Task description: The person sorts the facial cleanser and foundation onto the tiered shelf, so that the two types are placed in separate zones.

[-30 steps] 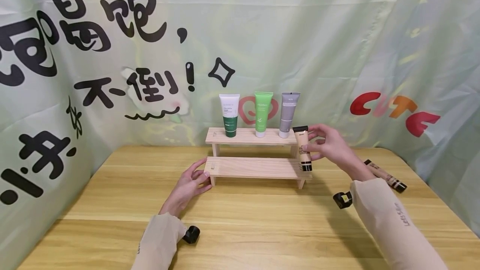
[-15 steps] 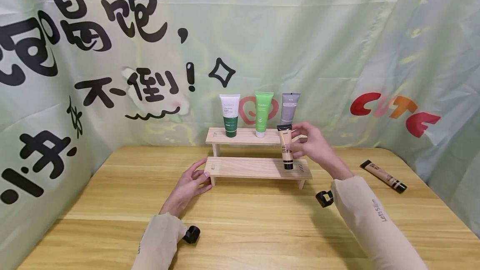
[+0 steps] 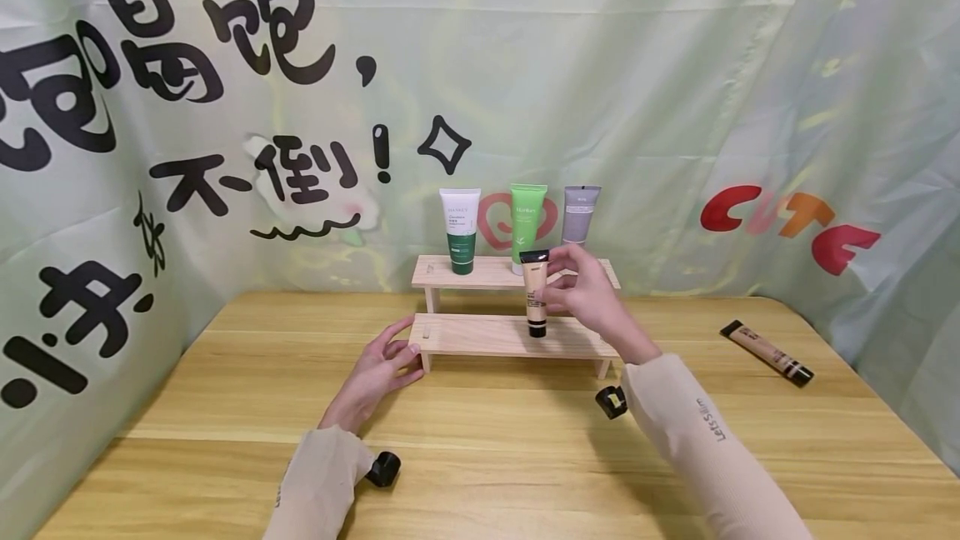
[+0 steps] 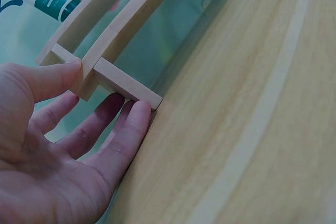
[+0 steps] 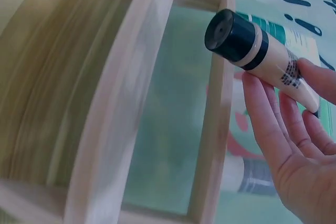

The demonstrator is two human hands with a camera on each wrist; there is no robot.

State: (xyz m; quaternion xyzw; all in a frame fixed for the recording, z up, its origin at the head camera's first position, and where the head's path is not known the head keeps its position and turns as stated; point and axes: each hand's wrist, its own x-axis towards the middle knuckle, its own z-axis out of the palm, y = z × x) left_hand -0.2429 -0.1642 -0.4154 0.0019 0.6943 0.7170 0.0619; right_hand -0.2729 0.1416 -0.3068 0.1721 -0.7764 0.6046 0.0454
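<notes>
Three plastic tubes (image 3: 522, 223) stand on the two-step wooden rack's (image 3: 480, 336) upper step. Right hand (image 3: 581, 290) pinches a beige black-capped tube (image 3: 536, 294) upright over the lower step, centre frame; left hand (image 3: 378, 365), fingers relaxed, steadies the rack's end. Another beige tube (image 3: 768, 352) waits on the counter (image 3: 480, 457), right.

beige tube (image 3: 536, 294) (black cap), pale wooden shelf (image 3: 487, 335)

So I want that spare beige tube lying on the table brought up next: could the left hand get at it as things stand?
Probably not easily. The spare beige tube lies far out on the right of the table, while the left hand rests at the rack's left end, with the right hand and its tube between.
</notes>
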